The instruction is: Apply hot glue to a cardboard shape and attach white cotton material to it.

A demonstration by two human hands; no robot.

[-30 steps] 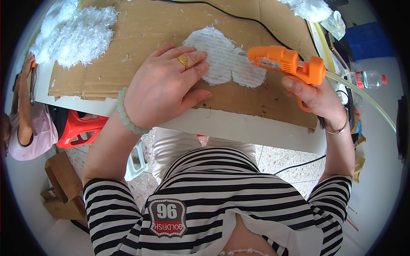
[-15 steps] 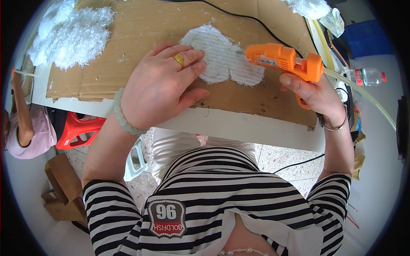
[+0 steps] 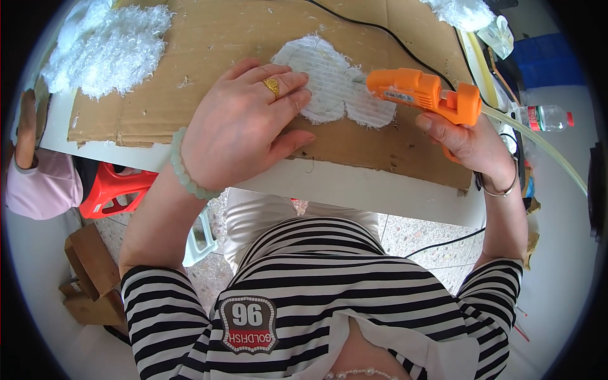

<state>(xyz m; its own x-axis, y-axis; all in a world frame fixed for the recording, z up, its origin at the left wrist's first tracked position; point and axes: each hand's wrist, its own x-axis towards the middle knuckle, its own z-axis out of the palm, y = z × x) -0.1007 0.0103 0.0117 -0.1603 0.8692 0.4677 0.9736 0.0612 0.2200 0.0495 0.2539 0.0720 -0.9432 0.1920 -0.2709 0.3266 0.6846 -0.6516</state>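
A white, cloud-shaped fabric piece (image 3: 320, 73) with ribbed lines and frayed edges lies flat on the brown cardboard (image 3: 215, 35). Over its left edge rests my left hand (image 3: 244, 120), palm down, fingers stretched out and thumb apart. That hand hides part of the edge. In my right hand (image 3: 459, 139) is an orange glue gun (image 3: 411, 88), its nozzle pointing left at the upper edge of the piece's right lobe. A long translucent glue stick (image 3: 538, 136) trails from the gun's rear. Whether the nozzle touches the fabric I cannot tell.
Fluffy white material (image 3: 111, 54) is heaped at the far left, with more fluff (image 3: 461, 11) at the far right. A black cord (image 3: 380, 28) crosses the cardboard behind the gun. A clear bottle (image 3: 548, 118) lies at right. Another person's pink sleeve (image 3: 47, 183) shows near a red stool (image 3: 117, 190).
The glue gun has shifted slightly right and down, in my right hand. My left hand has barely moved on the fabric. At the left edge, the other person's arm has moved.
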